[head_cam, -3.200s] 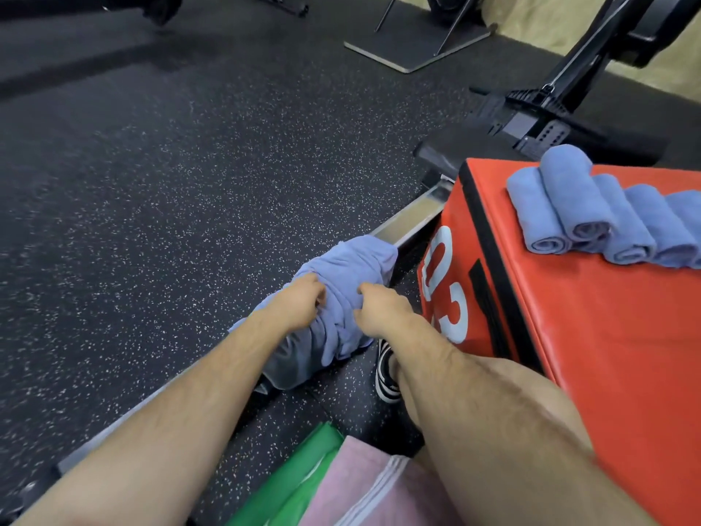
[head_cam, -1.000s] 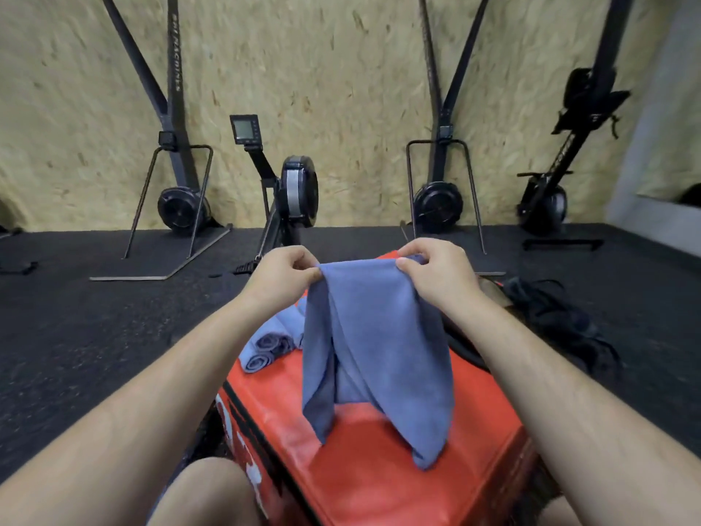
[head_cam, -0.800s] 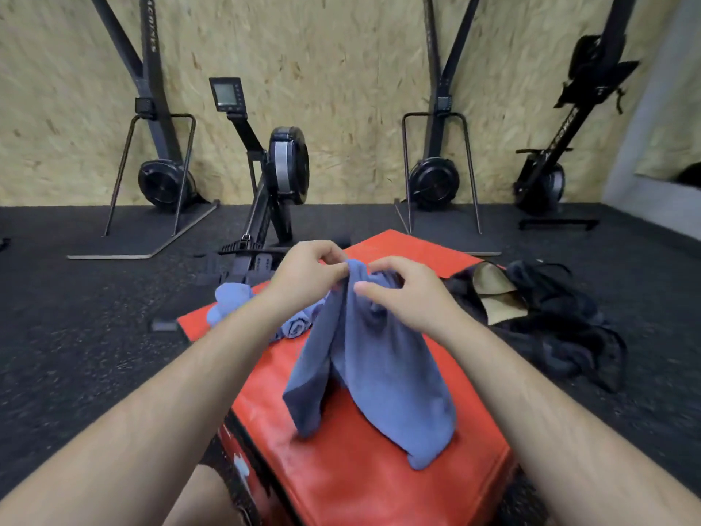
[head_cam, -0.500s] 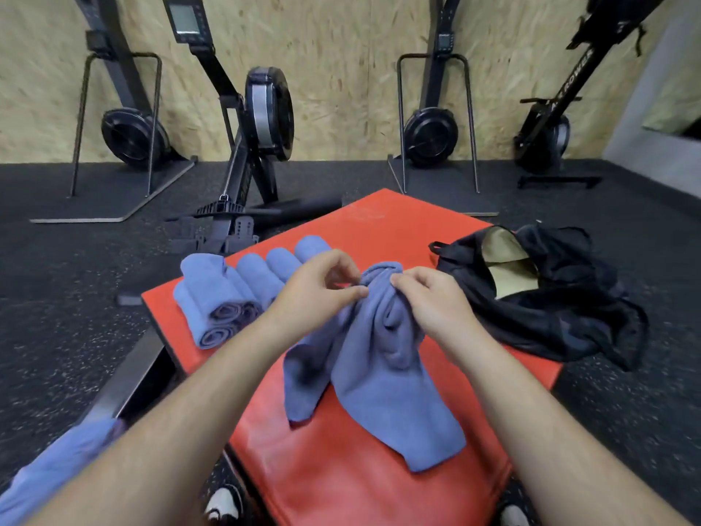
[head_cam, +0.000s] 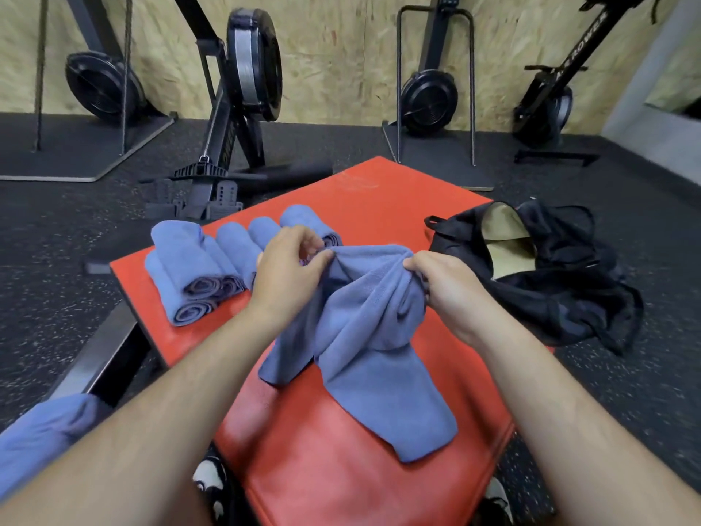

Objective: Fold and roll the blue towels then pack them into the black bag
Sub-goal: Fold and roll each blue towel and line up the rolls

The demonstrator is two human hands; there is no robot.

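A loose blue towel point(head_cam: 364, 343) hangs bunched over the red padded box point(head_cam: 341, 480), its lower end lying on the box top. My left hand point(head_cam: 288, 267) pinches the towel's top edge on the left. My right hand point(head_cam: 447, 286) grips the bunched top edge on the right. Several rolled blue towels point(head_cam: 205, 267) lie stacked at the box's left corner, behind my left hand. The black bag point(head_cam: 550, 282) lies open on the floor to the right of the box, its tan lining showing.
More blue towel cloth point(head_cam: 41, 442) lies at the lower left on a metal rail point(head_cam: 102, 358). Rowing machines point(head_cam: 242, 89) stand along the wooden wall behind. Dark speckled rubber floor surrounds the box. My shoes point(head_cam: 210, 484) show below the box.
I brought the towel from the rail up over the red box. Since half a second ago my hands have drawn slightly apart along its top edge and the view has tilted down.
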